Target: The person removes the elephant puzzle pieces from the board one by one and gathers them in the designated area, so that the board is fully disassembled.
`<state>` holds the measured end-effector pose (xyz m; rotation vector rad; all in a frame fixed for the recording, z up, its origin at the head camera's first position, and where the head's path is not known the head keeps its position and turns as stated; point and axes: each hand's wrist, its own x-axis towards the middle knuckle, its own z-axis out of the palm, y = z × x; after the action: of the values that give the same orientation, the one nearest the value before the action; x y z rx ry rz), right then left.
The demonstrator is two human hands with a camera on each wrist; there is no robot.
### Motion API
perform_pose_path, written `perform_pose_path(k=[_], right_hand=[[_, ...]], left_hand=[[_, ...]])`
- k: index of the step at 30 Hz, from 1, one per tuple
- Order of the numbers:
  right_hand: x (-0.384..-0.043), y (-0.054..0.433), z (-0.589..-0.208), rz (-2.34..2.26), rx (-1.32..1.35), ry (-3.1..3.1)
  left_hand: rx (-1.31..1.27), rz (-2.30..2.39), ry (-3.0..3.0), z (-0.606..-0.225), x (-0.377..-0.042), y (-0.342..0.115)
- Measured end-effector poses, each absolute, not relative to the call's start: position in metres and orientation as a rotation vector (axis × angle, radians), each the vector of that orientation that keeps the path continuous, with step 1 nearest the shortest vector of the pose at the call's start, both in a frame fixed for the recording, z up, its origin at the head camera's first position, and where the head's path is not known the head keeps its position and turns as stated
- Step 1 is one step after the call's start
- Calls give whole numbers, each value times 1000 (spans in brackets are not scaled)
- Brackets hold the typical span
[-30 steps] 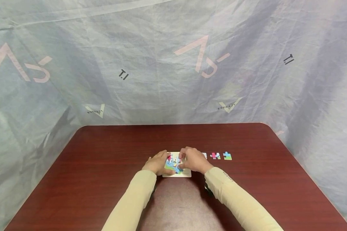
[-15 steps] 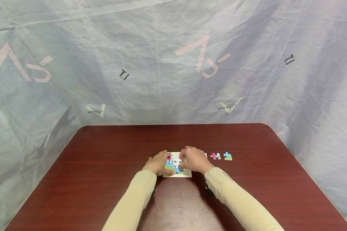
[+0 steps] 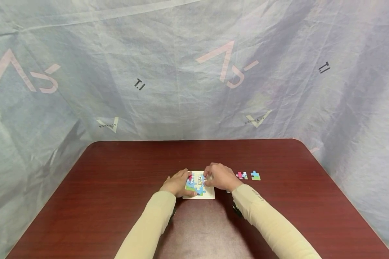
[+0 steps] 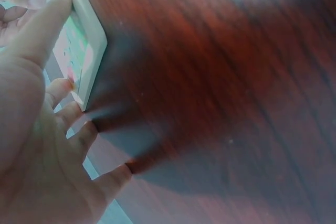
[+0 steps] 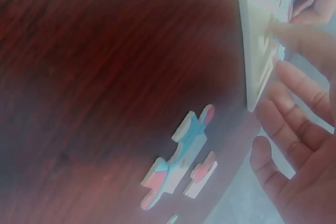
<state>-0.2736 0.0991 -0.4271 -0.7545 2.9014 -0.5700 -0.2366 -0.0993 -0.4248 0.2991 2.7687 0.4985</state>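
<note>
A small puzzle tray [image 3: 210, 197] with a pale rim lies on the table, partly filled with blue, green and red pieces. My left hand [image 3: 175, 184] rests at its left side, the thumb lying on the tray and the fingers [image 4: 107, 182] spread straight, some touching the tabletop. Over the tray's right half, my right hand [image 3: 223, 177] pinches a small puzzle piece [image 5: 281, 53] between thumb and index finger. The other fingers [image 5: 294, 119] of that hand are loosely bent. Much of the held piece is hidden by the fingertips.
Right of the tray lie a pink-and-white puzzle piece [image 3: 242, 175] and a blue-and-green puzzle piece [image 3: 255, 175]. Another piece [image 3: 228, 191] shows partly under my right wrist. The dark red table [image 3: 123, 201] ends at a grey cloth backdrop [image 3: 178, 90].
My right hand has shifted slightly right, and the piece at its fingertips has come away from the tray's middle. A loose piece now shows beneath the wrist. My left hand stays put.
</note>
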Motion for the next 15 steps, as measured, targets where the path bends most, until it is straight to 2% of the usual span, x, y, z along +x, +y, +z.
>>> perform_pose_path(k=[15], right_hand=[[-275, 104, -432, -594, -705, 2860]], left_hand=[[316, 529, 2761, -424, -236, -100]])
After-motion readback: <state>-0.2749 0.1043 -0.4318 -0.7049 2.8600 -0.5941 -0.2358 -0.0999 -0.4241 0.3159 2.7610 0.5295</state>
